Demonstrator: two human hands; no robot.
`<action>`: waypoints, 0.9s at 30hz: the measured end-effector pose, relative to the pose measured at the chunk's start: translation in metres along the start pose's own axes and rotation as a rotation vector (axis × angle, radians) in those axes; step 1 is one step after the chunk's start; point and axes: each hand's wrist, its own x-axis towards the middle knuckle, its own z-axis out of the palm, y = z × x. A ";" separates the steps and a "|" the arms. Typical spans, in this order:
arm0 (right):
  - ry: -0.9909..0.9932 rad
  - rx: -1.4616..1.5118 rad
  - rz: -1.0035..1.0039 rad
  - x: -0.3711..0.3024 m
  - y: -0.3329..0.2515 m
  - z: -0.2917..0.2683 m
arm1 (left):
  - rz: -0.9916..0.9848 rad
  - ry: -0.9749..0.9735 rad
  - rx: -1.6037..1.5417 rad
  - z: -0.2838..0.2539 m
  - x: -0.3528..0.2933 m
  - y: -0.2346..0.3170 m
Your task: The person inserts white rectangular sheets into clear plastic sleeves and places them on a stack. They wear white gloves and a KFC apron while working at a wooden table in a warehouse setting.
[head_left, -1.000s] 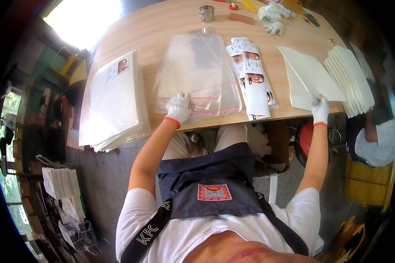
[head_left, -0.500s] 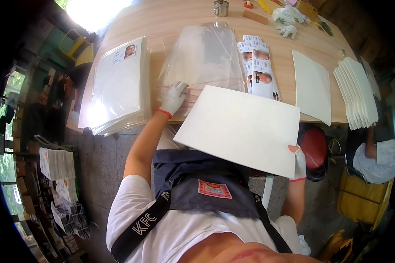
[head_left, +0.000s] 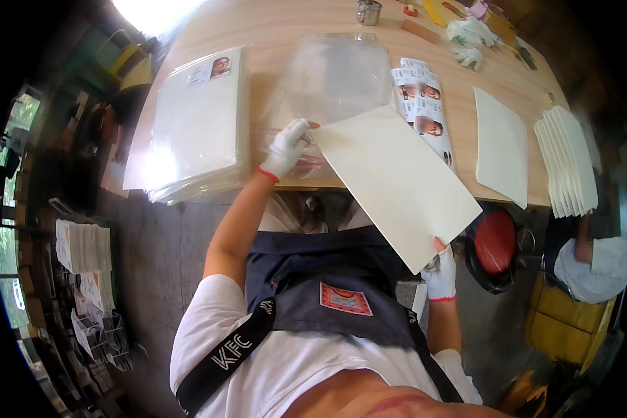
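A white rectangular board (head_left: pixel 400 184) slants from the table's near edge toward my lap. My right hand (head_left: pixel 440 273), in a white glove with bare fingertips, grips its near corner, thumb on top. Its far end lies over or inside the clear plastic sleeves (head_left: pixel 341 73) stacked on the table; I cannot tell which. At the board's left corner, by the sleeves' near edge, is my gloved left hand (head_left: pixel 285 151), fingers bent and closed. Whether it pinches the film or the board corner is unclear.
Left on the table stands a stack of sleeved boards (head_left: pixel 198 125) with a photo label. Printed label strips (head_left: pixel 419 104) lie right of the sleeves, then a white board (head_left: pixel 501 146) and a fanned board stack (head_left: pixel 566 160). Gloves (head_left: pixel 470 42) and a metal cup (head_left: pixel 368 12) sit farther back. A red stool (head_left: pixel 494 240) is below.
The white board has turned, its far end swinging over the sleeves and its near corner coming toward me. My right hand moved left with it; my left hand moved slightly right to the board's corner.
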 end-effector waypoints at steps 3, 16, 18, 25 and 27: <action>-0.135 0.049 0.060 0.003 0.017 -0.008 | 0.096 0.086 0.112 0.020 -0.013 0.011; -0.024 -0.381 -0.203 -0.034 0.036 0.035 | -0.712 0.541 -1.578 0.156 0.008 0.040; 0.009 -0.260 -0.096 -0.036 0.034 0.044 | -0.713 0.503 -1.547 0.158 -0.005 0.048; -0.139 -0.246 0.207 0.001 0.078 0.033 | -0.361 0.336 -1.274 0.169 -0.115 0.069; -0.135 -0.165 0.219 0.027 0.095 0.055 | -0.393 0.360 -1.151 0.174 -0.136 0.060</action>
